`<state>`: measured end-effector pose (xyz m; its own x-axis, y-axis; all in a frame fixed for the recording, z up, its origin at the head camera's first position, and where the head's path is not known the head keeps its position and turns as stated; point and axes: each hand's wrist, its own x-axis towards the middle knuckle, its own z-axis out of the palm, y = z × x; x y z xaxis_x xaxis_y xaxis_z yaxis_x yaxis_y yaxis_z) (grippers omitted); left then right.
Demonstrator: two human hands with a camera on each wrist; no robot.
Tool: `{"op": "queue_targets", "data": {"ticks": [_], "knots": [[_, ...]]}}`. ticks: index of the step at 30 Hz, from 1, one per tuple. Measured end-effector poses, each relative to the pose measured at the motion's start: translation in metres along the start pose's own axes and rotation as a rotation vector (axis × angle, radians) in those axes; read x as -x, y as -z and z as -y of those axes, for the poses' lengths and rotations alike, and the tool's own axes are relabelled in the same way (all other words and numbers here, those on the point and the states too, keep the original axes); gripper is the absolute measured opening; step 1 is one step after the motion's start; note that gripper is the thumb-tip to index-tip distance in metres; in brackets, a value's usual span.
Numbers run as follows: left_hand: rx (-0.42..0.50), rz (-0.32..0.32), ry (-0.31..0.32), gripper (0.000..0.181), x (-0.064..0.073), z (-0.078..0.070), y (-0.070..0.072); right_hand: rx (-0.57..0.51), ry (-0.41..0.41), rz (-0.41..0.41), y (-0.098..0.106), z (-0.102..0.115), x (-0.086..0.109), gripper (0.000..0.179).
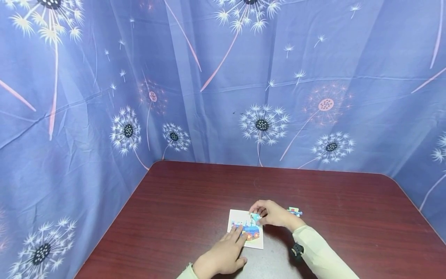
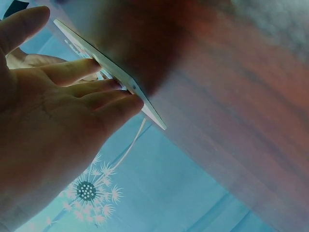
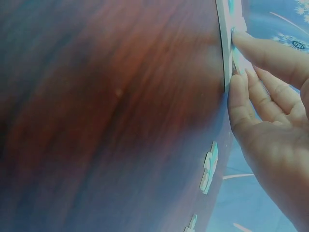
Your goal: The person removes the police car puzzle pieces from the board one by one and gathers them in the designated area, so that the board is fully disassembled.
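Note:
A small square jigsaw board (image 1: 257, 244) with a white border and a cartoon blue vehicle lies on the table. My left hand (image 1: 227, 250) rests on its lower left part, fingers extended over the picture. In the left wrist view, those fingertips (image 2: 136, 102) touch the board near its edge. At the board's upper right, my right hand (image 1: 273, 214) pinches a light-blue jigsaw piece (image 1: 256, 217) between thumb and fingers. The right wrist view has the thumb and a finger right at the board's edge, hiding most of the piece.
Loose jigsaw pieces (image 1: 295, 211) lie on the table beyond my right wrist; the right wrist view has one piece (image 3: 209, 168) and part of another (image 3: 191, 224). A dark watch-like band (image 1: 297, 250) is at my right sleeve. Blue dandelion-print cloth (image 1: 216, 116) hangs behind the dark red-brown table (image 1: 174, 201).

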<state>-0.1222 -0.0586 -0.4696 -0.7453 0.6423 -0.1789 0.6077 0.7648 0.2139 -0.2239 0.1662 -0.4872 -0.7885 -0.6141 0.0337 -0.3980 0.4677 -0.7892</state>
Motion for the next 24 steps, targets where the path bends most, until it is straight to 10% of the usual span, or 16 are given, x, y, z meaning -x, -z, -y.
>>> {"op": "queue_targets", "data": {"ticks": [24], "knots": [[0.029, -0.004, 0.000, 0.064, -0.0004, 0.0020, -0.0016, -0.151, 0.050, -0.045, -0.0011, -0.0005, 0.0051, 0.024]]}}
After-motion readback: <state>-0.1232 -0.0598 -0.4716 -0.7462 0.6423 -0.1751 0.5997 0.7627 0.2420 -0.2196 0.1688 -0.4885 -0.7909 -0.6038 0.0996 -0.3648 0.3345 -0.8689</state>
